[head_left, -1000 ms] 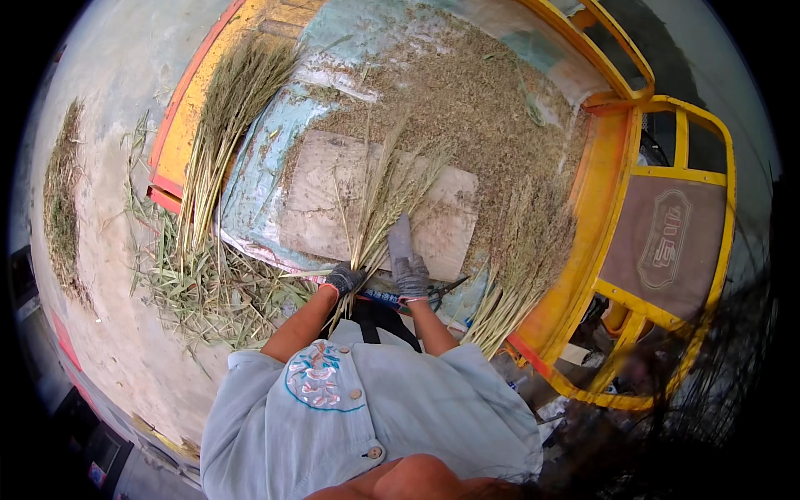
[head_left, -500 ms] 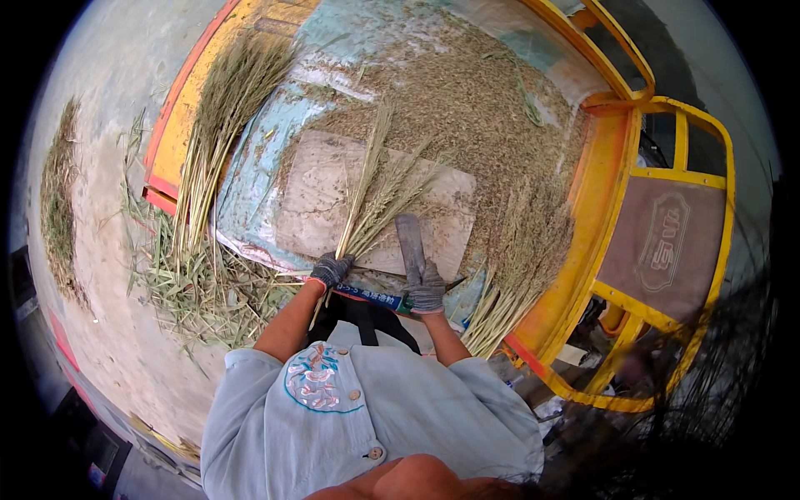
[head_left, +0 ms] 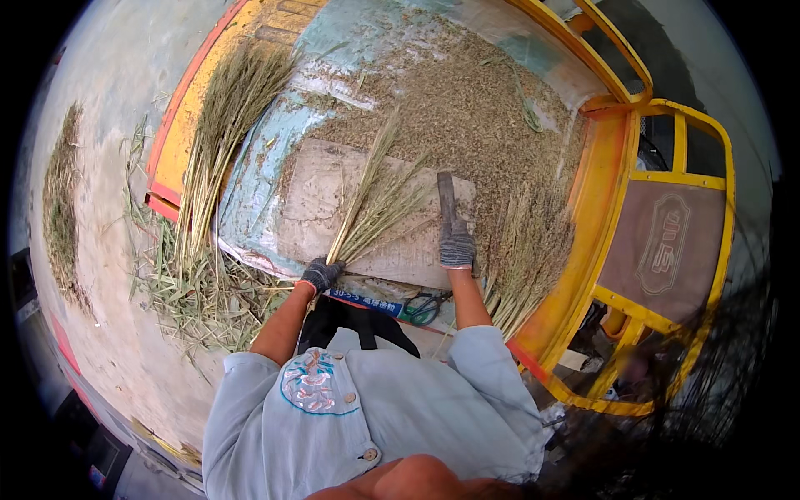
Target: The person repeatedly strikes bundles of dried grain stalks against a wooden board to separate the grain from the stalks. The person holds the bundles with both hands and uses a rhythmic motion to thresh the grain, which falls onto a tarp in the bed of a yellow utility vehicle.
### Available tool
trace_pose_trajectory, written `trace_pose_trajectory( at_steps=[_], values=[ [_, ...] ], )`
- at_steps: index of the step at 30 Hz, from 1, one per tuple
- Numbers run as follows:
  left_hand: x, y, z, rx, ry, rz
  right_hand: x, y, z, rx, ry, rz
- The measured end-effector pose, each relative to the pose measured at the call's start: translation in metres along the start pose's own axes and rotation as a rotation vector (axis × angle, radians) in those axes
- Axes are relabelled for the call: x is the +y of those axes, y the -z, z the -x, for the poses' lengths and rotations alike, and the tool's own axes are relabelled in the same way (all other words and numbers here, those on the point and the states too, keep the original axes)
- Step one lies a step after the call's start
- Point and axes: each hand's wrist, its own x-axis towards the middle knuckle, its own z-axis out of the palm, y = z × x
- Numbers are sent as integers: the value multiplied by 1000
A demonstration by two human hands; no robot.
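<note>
Head view: left hand (head_left: pixel 321 273), gloved, grips a straw bundle (head_left: pixel 375 208) fanned out across the flat board (head_left: pixel 312 208). Right hand (head_left: pixel 457 246) clamps a dark stick (head_left: pixel 447 196), loose grain (head_left: pixel 475 108) heaped beyond.

A yellow-railed cart bed (head_left: pixel 602 179) carried a blue tarp (head_left: pixel 258 171); on the tarp lay a flat pale slab (head_left: pixel 312 204), a heap of loose grain (head_left: pixel 467 108) and stalk bundles (head_left: pixel 525 250).

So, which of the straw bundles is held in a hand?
The fanned bundle in the middle, on the flat slab: the left hand grips its stem end. The long bundle at the left and the one at the right lie untouched.
</note>
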Motion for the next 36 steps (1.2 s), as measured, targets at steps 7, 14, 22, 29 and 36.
trace_pose_trajectory(
  at_steps=[7,14,22,29,36],
  values=[
    [9,11,2,-183,213,416,-47,-33,43,-458,469,175],
    [-4,14,-2,-242,51,252,-43,36,-13,-186,125,78],
    [-7,0,13,198,-85,-119,-101,13,55,-644,370,146],
    [7,21,31,178,-56,-132,-27,-3,-23,-211,141,47],
    [17,49,43,366,-235,-352,-18,12,11,318,-20,-377]
  ],
)
